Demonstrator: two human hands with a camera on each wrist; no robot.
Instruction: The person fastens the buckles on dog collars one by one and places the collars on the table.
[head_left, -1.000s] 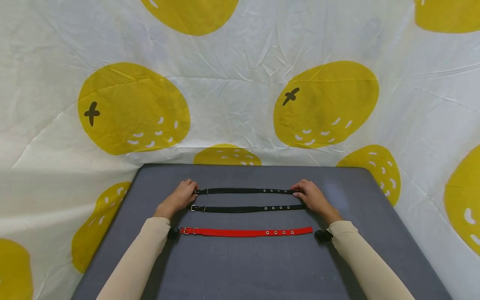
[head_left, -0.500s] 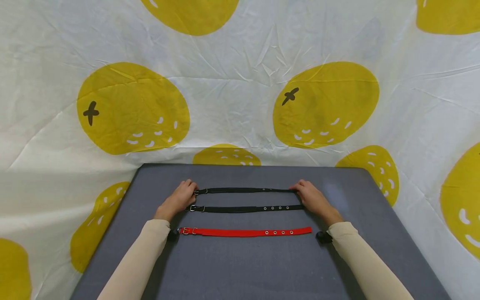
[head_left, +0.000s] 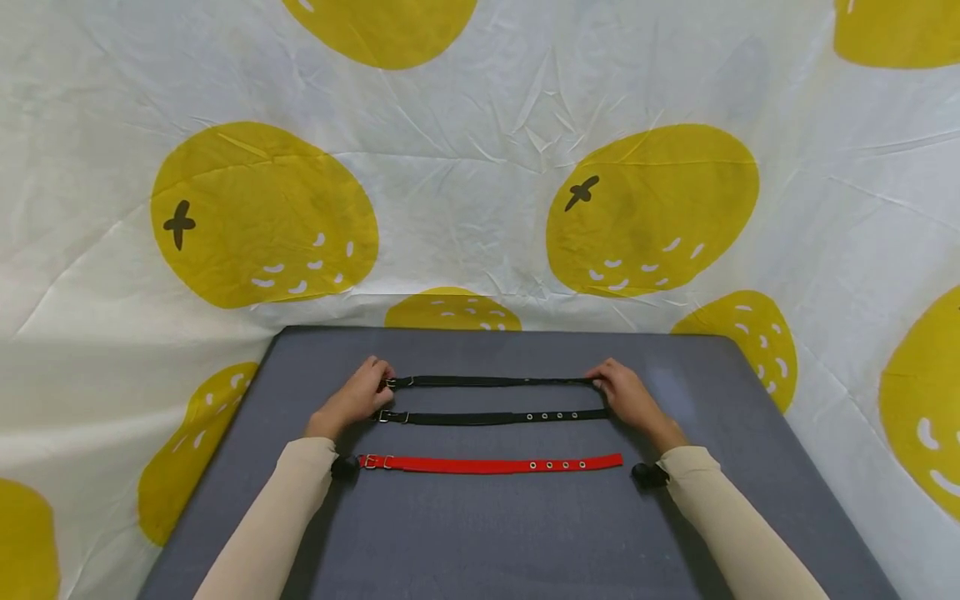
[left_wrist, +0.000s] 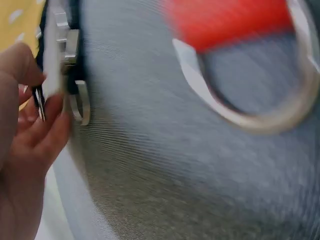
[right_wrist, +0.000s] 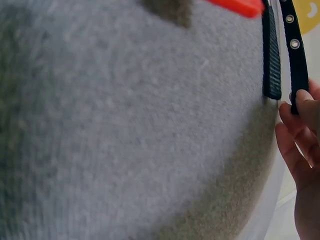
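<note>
Three pet collars lie roughly parallel across the table in the head view. My left hand (head_left: 356,394) pinches the buckle end of the farthest black collar (head_left: 465,382). Its other end, with the eyelets, is pinched between thumb and fingers of my right hand (head_left: 628,393); the right wrist view shows this grip on the strap (right_wrist: 295,60). That collar runs straight between both hands, its eyelet part turned nearly edge-on. A second black collar (head_left: 457,419) lies just nearer, its eyelet tip close to my right hand. Nearest is the red collar (head_left: 457,466), buckle to the left.
The grey table (head_left: 480,533) has a far edge just beyond the hands. Behind it hangs a white cloth (head_left: 465,208) with yellow fruit prints. Black wrist cameras (head_left: 648,475) sit by both wrists, close to the ends of the red collar.
The eyelet end of the far collar has turned from flat to nearly edge-on in my right hand. My left hand has shifted slightly left. The other two collars stay put.
</note>
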